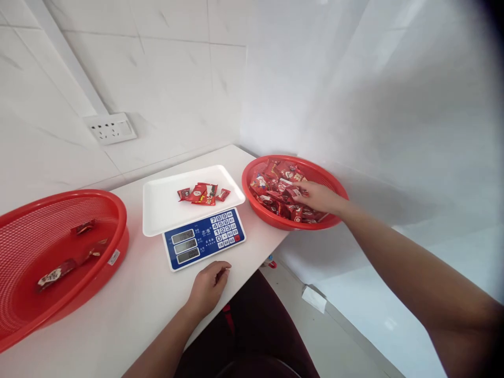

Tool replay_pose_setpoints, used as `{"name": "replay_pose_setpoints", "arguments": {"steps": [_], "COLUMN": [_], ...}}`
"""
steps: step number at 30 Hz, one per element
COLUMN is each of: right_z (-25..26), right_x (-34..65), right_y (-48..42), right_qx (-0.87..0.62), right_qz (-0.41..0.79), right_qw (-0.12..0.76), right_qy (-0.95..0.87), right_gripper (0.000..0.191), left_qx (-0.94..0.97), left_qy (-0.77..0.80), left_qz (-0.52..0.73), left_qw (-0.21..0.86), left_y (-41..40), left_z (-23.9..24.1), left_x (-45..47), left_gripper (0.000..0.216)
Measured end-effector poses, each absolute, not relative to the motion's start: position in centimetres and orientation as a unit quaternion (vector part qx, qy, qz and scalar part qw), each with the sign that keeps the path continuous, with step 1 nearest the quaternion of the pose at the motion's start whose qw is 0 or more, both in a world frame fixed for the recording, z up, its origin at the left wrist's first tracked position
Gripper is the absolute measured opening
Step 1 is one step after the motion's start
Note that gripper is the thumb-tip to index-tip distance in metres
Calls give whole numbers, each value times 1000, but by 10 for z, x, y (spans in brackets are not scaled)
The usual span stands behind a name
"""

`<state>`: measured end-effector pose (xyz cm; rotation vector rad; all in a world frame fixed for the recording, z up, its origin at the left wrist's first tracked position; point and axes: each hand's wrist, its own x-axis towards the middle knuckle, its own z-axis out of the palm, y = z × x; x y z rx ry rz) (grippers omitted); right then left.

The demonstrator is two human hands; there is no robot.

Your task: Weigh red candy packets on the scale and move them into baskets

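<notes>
We have our right hand point(315, 195) inside the right basket point(271, 223), a red one, with the fingers pointing down among the red candy packets point(277, 209) heaped in it. The thumb and fingers are close together at one packet near the middle of the heap, so the grip looks narrow, but we cannot tell whether it is closed on that packet or only touching it. Our left hand point(210, 283) is at the front edge of the white table point(149, 299), near the scale point(205, 239). Its fingers curl loosely, with the thumb near the forefinger; the palm is hidden, so we cannot tell how tight the grip is.

The scale stands between the two baskets. On its white tray point(161, 210) we see a small group of packets point(200, 194): larger ones overlapping in the middle, and a smaller one on either side. The tray's right corner is just beside the right basket. Below the tray, the blue panel shows three small displays and a keypad, the digits on the displays too faint for us to read surely.

To our left, the left basket point(120, 231), also red, runs out of view and holds a few packets point(59, 273) lying on its bottom. A socket point(111, 128) sits on the tiled wall point(173, 89) behind.
</notes>
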<state>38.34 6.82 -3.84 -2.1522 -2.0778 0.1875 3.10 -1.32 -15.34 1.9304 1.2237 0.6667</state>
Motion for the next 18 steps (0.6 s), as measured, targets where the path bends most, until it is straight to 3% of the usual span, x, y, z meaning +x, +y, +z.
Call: {"name": "replay_pose_setpoints", "arguments": {"steps": [6,9,12,18], "right_z": [-59,-63,-61,-51], "right_x": [372,379,390,420], "right_y": [88,94,93,82], "right_qx": [-704,-719,-736,-782], "right_qz": [88,86,77,42], "right_qw": [30,23,31,67], "right_qy": [-704,-690,-672,-618], "right_gripper": [44,33,24,25], "left_qx": [750,749,749,749], "left_qy": [482,479,478,477], "left_qz": [253,259,259,247], "left_qw": [375,377,379,387], "left_y": [-12,-11,-10,-9], "left_z": [-153,-154,-155,-152], "left_x": [31,30,30,30], "left_gripper": [23,23,24,24]}}
